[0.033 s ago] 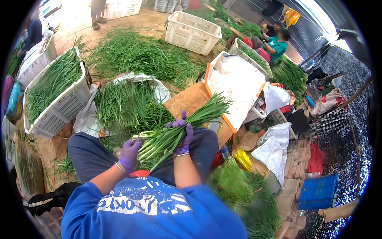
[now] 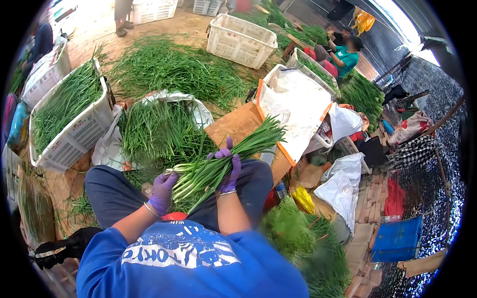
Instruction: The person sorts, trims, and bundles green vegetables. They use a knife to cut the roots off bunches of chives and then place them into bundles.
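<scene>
Across my lap lies a bunch of garlic chives [image 2: 251, 141], its white stem ends to the left and its green leaves to the upper right. My right hand [image 2: 227, 169], in a purple glove, is wrapped round the middle of the bunch. At the white ends, my left hand [image 2: 162, 191], also gloved in purple, has its fingers pinched together on the chive stems. Just beyond my knees, a heap of loose chives [image 2: 154, 131] lies on and around an opened white sack [image 2: 199, 116].
A white crate [image 2: 74, 141] of chives stands at left, another white crate [image 2: 243, 42] farther off. A brown board [image 2: 236, 126] and a white sheet [image 2: 293, 102] lie ahead right. More greens [image 2: 293, 228] are piled beside my right hip. A person in green [image 2: 346, 58] sits far right.
</scene>
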